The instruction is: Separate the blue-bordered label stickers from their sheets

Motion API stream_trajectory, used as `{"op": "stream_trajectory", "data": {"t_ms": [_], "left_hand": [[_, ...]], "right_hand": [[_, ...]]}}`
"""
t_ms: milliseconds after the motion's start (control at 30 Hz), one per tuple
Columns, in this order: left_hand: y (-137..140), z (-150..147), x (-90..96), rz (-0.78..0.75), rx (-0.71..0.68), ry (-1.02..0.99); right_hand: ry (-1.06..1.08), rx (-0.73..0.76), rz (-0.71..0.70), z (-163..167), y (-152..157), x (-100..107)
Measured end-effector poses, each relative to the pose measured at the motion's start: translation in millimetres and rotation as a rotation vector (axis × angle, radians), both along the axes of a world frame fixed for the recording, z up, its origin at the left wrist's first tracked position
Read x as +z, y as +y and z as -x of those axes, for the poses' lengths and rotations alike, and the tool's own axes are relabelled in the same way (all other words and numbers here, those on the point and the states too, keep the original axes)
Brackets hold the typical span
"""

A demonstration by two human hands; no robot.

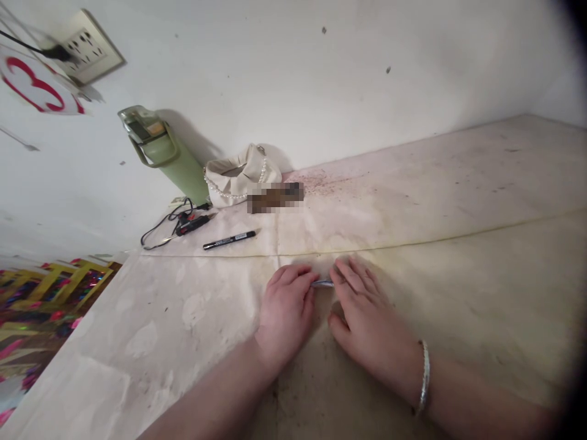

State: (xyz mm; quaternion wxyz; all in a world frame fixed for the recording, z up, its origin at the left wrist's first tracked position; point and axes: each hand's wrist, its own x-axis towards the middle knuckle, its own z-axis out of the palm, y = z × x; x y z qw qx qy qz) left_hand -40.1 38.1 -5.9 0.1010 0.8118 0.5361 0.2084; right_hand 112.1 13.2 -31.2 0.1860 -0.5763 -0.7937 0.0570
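A thin, shiny bluish-silver strip (323, 283) lies low over the table between my two hands; its kind is too small to make out. My left hand (288, 305) is closed, pinching the strip's left end between thumb and bent fingers. At the other end, my right hand (364, 311) lies nearly flat, fingers stretched out and the thumb apart below them. Its index fingertip touches or covers the strip's right end. A silver bracelet (424, 377) circles the right wrist.
On the cloth-covered table (192, 342) beyond my hands lie a black marker (229, 240) and a black corded tool (192, 224). A green bottle (177, 165) and a cream bag (238, 174) stand by the wall, near a blurred-out patch. A socket (87, 49) is upper left.
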Motion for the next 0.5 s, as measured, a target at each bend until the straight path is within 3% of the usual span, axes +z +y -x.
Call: {"op": "stream_trajectory", "data": {"t_ms": [300,400,500], "left_hand": [[-3,-1,2.1,0.064,-0.167,0.034],[-7,2,2.6,0.173,-0.142,-0.125],[-10,6,1.9,0.323,-0.134,-0.42]], "right_hand": [[-0.035,0.049,0.022,-1,1,0],[-0.022,0.05,0.032,-1,0,1],[-0.004,0.064,0.037,-1,1,2]]}}
